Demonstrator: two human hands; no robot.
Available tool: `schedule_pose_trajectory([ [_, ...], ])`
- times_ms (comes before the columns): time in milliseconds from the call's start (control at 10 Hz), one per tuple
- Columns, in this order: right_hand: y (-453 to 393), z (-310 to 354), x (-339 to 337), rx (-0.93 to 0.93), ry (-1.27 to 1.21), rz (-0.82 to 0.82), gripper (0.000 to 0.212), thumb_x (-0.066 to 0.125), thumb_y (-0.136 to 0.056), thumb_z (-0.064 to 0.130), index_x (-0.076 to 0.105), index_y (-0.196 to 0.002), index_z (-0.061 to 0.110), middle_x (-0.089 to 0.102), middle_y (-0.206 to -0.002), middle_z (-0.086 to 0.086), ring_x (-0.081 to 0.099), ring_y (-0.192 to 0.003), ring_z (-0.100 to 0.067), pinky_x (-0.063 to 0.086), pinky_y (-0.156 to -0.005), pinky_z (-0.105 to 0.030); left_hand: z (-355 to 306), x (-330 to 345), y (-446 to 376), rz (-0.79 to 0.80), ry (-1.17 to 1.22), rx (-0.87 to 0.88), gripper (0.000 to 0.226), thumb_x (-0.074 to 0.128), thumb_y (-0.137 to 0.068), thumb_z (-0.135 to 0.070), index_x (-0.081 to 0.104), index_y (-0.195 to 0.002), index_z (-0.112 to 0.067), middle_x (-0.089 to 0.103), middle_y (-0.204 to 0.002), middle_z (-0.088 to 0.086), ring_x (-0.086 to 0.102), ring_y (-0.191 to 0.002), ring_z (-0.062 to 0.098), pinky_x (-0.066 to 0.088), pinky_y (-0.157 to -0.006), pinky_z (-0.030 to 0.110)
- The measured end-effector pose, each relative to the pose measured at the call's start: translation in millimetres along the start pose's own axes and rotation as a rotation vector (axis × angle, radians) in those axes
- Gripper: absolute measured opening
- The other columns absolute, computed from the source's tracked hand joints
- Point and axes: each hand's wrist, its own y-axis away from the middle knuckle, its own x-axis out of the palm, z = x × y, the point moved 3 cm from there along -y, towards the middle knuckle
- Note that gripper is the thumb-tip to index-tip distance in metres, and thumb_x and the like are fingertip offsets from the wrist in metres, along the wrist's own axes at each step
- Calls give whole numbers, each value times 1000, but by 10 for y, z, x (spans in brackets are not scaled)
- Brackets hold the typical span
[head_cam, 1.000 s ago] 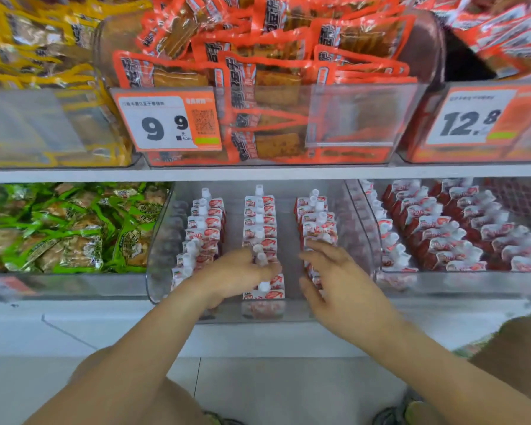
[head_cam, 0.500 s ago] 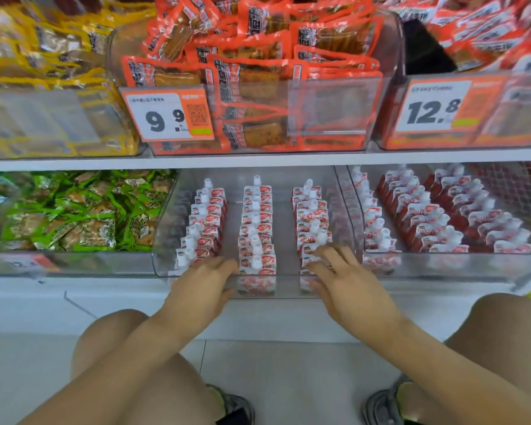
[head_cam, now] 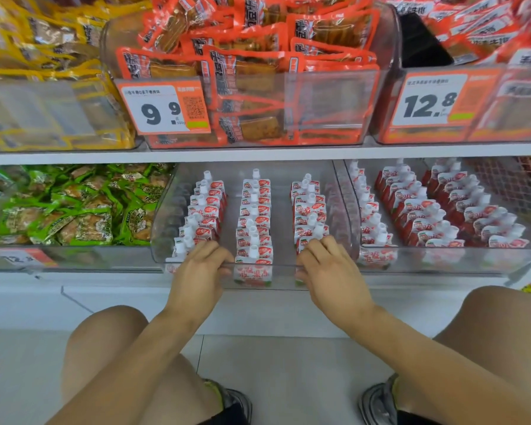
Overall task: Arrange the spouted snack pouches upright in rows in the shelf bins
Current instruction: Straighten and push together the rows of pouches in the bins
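Note:
Red-and-white spouted pouches stand upright in three rows inside a clear bin (head_cam: 284, 265) on the lower shelf: a left row (head_cam: 204, 210), a middle row (head_cam: 253, 216) and a right row (head_cam: 308, 207). My left hand (head_cam: 201, 269) grips the bin's front wall before the left row, fingers curled over the rim and thumb outside. My right hand (head_cam: 330, 268) grips the same wall before the right row in the same way. The frontmost pouches of both outer rows are partly hidden behind my fingers.
A second clear bin (head_cam: 503, 256) to the right holds several more rows of the same pouches. Green snack packs (head_cam: 74, 216) fill the bin on the left. Orange packs (head_cam: 252, 72) and price tags sit on the shelf above. My knees and shoes are below, over the tiled floor.
Both hands drew back from among the pouches to the bin's front wall and took hold of its rim. The pouch rows stand as before.

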Motion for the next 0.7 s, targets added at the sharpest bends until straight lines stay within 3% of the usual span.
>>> schedule_pose_trajectory([
  [200,-236,-116,-49,123,-65,-17,23,84,-72,12,64,-84,12,57,-87,-4,52,-83,-24,53,-70,-38,43,42,-325,-32,4,-7,24,75,-70,8,67,-81,-12,60,-84,-1,56,-85,22,52,-67,38],
  [300,-288,-304,6,158,-34,40,32,86,-60,3,66,-84,13,58,-89,-4,55,-83,-27,53,-68,-39,-48,184,-384,-36,-13,18,24,77,-70,7,67,-79,-13,59,-81,-1,57,-82,23,51,-68,35],
  [500,-160,-387,85,117,-69,20,17,83,-73,11,70,-82,14,59,-86,-4,58,-83,-29,53,-67,-40,-78,282,-332,-46,-78,12,25,80,-68,5,65,-76,-14,58,-78,-1,56,-79,23,36,-66,25],
  [700,-80,-403,21,93,-87,30,23,82,-72,9,73,-93,14,59,-91,-4,57,-86,-27,55,-71,-39,-103,229,-326,74,-116,8,17,76,-76,-3,67,-87,-12,59,-85,3,57,-85,26,50,-70,37],
])
